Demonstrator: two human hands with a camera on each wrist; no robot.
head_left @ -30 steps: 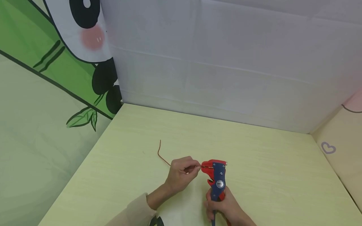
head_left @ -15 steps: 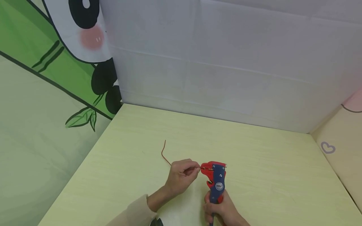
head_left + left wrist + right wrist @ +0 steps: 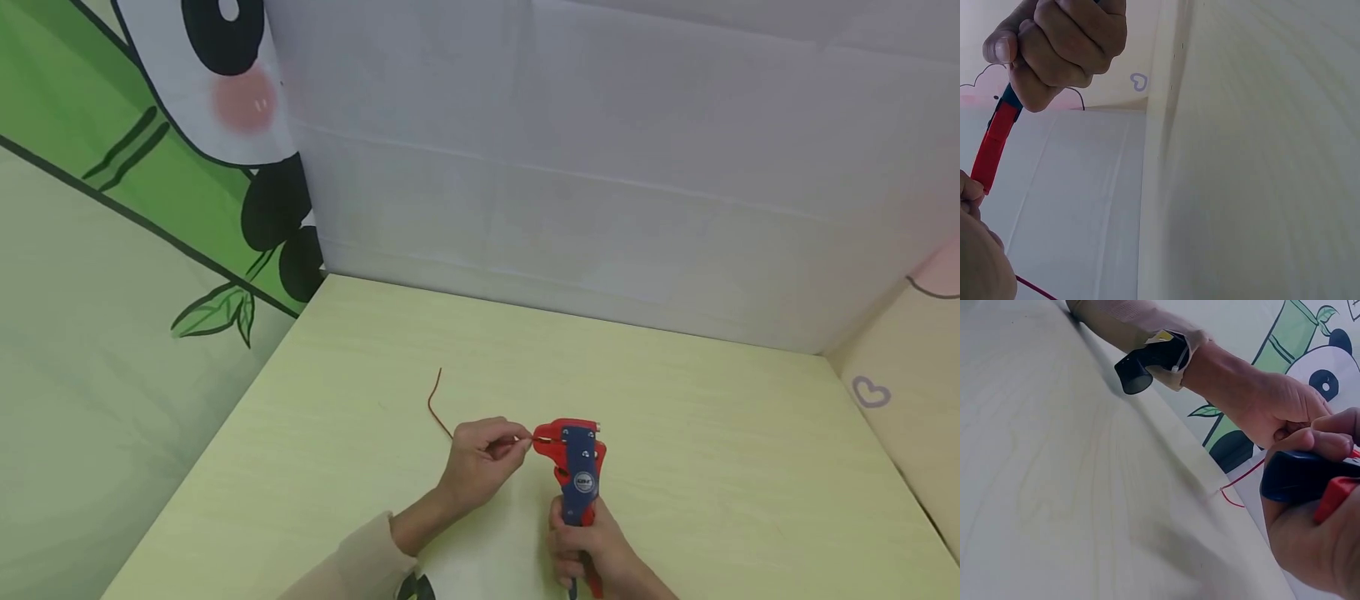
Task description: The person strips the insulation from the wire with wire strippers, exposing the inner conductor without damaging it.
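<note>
In the head view my left hand point(image 3: 483, 462) pinches a thin red wire point(image 3: 430, 405) between thumb and fingertips. One end of the wire runs into the front of a red and blue wire stripper point(image 3: 581, 479); its other end trails up and left behind the hand. My right hand point(image 3: 592, 546) grips the stripper's handles from below, fingers wrapped round them, with the tool's head upright. The left fingertips are right at the stripper's red nose, as the left wrist view shows at the red head point(image 3: 991, 150). In the right wrist view, the wire point(image 3: 1244, 474) hangs from beneath the left hand.
A pale yellow table point(image 3: 712, 433) lies under both hands. Behind it stands a white cloth wall point(image 3: 562, 183), with a panda-and-bamboo printed cloth point(image 3: 112, 333) on the left. A black wrist camera point(image 3: 1138, 372) sits on the left sleeve.
The wire's free end has shifted slightly right. The stripper has dipped, then risen again, and its red rear part now sticks out more behind the blue body. The left hand stays nearly in place.
</note>
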